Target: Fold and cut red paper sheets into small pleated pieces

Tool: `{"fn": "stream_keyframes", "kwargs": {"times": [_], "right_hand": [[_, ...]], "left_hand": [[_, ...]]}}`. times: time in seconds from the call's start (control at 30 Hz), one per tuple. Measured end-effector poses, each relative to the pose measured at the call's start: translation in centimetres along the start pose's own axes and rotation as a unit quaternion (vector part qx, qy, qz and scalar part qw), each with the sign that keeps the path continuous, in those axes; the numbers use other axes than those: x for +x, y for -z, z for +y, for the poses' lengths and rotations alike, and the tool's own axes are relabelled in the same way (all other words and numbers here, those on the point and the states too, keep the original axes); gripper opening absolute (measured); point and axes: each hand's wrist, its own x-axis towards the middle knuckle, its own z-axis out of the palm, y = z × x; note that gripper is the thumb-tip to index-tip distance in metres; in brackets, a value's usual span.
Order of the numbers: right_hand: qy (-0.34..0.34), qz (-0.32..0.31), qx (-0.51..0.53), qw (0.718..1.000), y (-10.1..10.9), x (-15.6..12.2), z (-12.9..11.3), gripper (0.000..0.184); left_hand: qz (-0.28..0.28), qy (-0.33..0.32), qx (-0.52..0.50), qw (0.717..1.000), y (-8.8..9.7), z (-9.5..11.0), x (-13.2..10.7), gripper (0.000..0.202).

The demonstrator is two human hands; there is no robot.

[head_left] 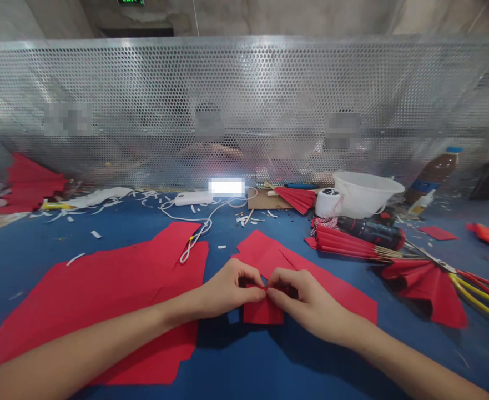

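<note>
My left hand (227, 289) and my right hand (306, 303) meet at the middle of the blue table (28, 266). Their fingertips pinch the top edge of a small folded piece of red paper (263, 312). Beneath my hands lies a large cut sheet of red paper (331, 289), partly hidden by them. Another large red sheet (102, 294) lies under my left forearm. A white cord (194, 241) rests on that sheet's upper edge.
Pleated red paper fans (427, 291) and scissors with yellow and red handles (456, 272) lie to the right. Behind them stand a white bowl (364, 191), a twine spool (328, 203) and a brown bottle (433, 175). White paper scraps litter the table before a perforated metal screen (244, 105).
</note>
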Motion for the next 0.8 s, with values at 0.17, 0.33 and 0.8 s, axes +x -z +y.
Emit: {"fn": "stream_keyframes", "kwargs": {"times": [0.17,0.33,0.8], "right_hand": [[-0.004,-0.001,-0.012,1.000,-0.14,-0.05,0.21,0.012],[0.002,0.005,-0.036,0.999,-0.20,-0.32,0.33,0.013],[0.032,0.022,-0.049,0.998,-0.07,-0.38,0.00,0.015]], "left_hand": [[-0.003,-0.001,0.012,1.000,-0.17,-0.01,0.08,0.016],[-0.011,0.011,0.010,1.000,-0.04,-0.03,0.16,0.017],[-0.006,0.040,-0.009,0.999,0.12,0.56,0.17,0.017]]}}
